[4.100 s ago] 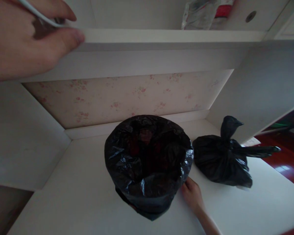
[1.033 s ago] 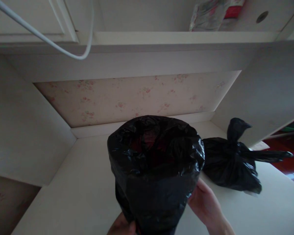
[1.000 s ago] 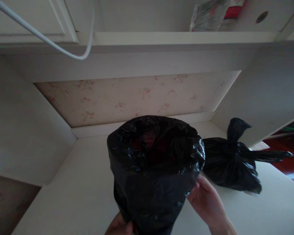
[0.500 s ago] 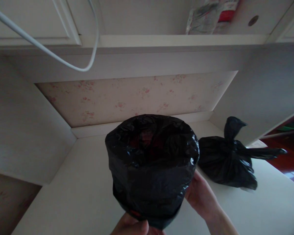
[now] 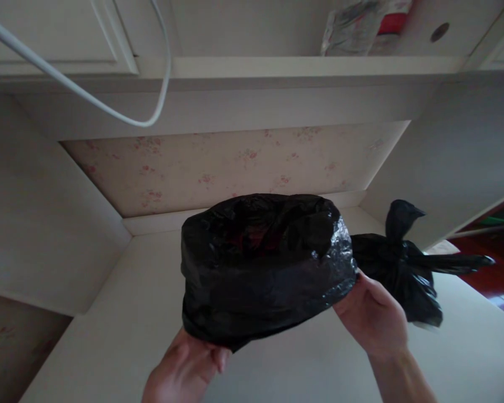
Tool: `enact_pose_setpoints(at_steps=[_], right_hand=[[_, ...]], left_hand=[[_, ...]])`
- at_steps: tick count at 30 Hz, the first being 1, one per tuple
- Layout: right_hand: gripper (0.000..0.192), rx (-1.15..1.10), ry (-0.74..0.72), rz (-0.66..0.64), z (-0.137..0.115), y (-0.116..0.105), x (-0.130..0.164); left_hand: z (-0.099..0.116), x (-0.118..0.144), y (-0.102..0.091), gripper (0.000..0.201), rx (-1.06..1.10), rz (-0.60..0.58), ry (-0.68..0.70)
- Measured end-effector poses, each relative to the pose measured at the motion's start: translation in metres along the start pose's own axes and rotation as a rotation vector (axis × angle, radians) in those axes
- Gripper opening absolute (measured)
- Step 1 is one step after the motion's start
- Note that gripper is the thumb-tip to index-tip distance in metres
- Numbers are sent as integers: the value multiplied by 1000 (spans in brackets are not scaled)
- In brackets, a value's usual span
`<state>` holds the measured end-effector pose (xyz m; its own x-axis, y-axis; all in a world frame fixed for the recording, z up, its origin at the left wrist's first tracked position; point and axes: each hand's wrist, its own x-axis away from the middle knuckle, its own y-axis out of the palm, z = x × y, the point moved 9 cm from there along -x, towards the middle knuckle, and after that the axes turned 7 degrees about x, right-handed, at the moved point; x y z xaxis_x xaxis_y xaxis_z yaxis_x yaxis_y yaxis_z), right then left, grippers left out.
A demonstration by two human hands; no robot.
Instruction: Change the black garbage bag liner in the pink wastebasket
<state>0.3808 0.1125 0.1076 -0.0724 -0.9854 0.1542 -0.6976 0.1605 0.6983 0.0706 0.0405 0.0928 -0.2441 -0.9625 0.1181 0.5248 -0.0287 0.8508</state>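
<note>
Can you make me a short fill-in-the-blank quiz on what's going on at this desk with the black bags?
1. Both hands, the left hand and the right hand, hold the bin lined with a ____ plastic bag.
2. The tied bag lies to the ____ of the lined bin.
3. A white ____ hangs in a loop from the upper left.
4. The wall panel behind the desk has a ____ pattern.

Missing words: black; right; cable; floral

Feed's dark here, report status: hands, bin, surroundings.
Left hand, right hand grip black-bagged bin, lifted off desk. Tied black bag right behind right hand.
</note>
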Motion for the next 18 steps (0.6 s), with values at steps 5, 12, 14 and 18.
enact_pose_setpoints(at_steps=[5,12,14,18], right_hand=[[18,47,118,-13,1,8,-16],[27,350,168,-64,-18,25,-60],[31,457,140,-101,-23,33,-71],[38,586,39,-132,-33,49,-88]], left_hand=[[32,-19,-23,21,141,156,-32],[53,-70,-32,26,-123,218,-176],[64,-82,-29,23,-222,254,-162],[93,-98,-12,18,-283,270,-29]])
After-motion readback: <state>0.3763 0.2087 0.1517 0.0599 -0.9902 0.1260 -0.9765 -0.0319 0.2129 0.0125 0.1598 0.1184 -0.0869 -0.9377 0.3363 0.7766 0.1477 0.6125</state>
